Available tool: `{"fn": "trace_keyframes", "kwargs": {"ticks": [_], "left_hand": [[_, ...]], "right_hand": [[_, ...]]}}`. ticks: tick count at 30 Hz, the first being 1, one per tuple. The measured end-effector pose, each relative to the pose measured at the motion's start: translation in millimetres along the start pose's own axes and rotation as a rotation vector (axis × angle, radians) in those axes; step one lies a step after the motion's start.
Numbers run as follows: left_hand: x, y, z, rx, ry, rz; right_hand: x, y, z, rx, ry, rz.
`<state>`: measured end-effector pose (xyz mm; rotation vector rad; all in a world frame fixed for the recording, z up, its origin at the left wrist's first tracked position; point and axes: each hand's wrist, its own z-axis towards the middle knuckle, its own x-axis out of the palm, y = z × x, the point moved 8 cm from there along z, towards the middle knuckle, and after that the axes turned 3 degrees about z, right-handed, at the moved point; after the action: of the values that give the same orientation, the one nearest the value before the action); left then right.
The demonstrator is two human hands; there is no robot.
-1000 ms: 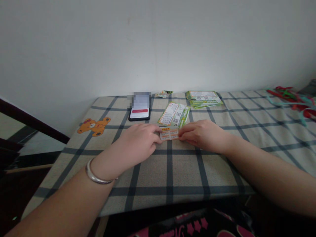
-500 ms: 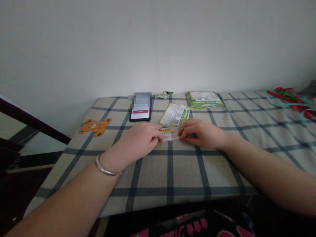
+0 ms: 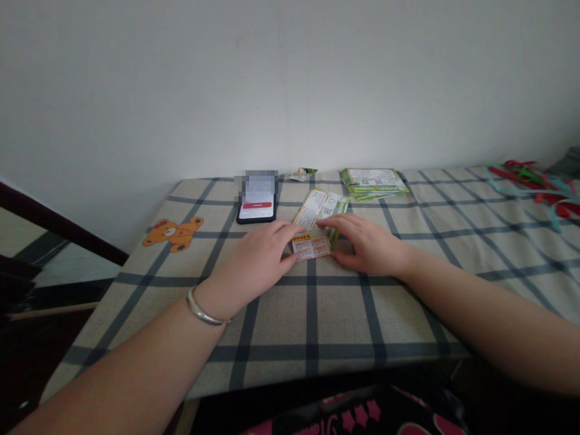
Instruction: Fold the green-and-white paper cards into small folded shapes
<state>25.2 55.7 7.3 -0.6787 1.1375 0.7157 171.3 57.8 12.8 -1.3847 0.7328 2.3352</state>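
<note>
A small printed leaflet (image 3: 312, 248) with an orange heading and boxes of text lies on the checked cloth between my hands. My left hand (image 3: 263, 254) rests at its left side, thumb by the lower corner and fingers near the upper corner, spread apart. From the right, my right hand (image 3: 369, 241) reaches in with thumb and fingers apart. Its thumb is by the leaflet's right edge, and its fingertips lie over a larger green-and-white printed card (image 3: 315, 208) just behind. That card is partly covered by the right fingers.
A phone (image 3: 257, 205) with a lit screen lies behind my left hand. Near the wall are a crumpled green wrapper (image 3: 302, 174) and a stack of green cards (image 3: 376, 183). Red and teal ribbons (image 3: 539, 184) lie far right. A bear picture (image 3: 174, 233) is on the tablecloth (image 3: 281, 320) at left.
Both hands have gone from pinching the leaflet's sides to thumbs and fingers spread apart. The right fingers have moved forward and left over the green card, and more of the leaflet shows.
</note>
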Motion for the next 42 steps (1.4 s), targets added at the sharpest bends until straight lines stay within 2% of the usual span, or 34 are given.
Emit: {"fn": "trace_keyframes", "kwargs": {"ticks": [7, 17, 24, 30, 34, 42], "left_hand": [[-5.1, 3, 0, -0.021, -0.061, -0.069], [-12.0, 2, 5, -0.047, -0.155, -0.241], [-22.5, -5, 5, 0.068, -0.273, -0.291], [-33.4, -18, 1, 0.23, -0.375, -0.195], [-32.4, -16, 1, 0.253, -0.374, -0.148], [-23.7, -13, 3, 0.237, -0.277, -0.157]], "right_hand": [[4, -14, 1, 0.098, -0.023, -0.033], [2, -15, 2, 0.109, -0.116, 0.017], [-8, -13, 2, 0.111, -0.202, 0.037], [-16, -11, 1, 0.136, -0.217, 0.081], [-17, -11, 1, 0.127, -0.223, 0.099], [-17, -11, 2, 0.08, -0.189, 0.1]]}}
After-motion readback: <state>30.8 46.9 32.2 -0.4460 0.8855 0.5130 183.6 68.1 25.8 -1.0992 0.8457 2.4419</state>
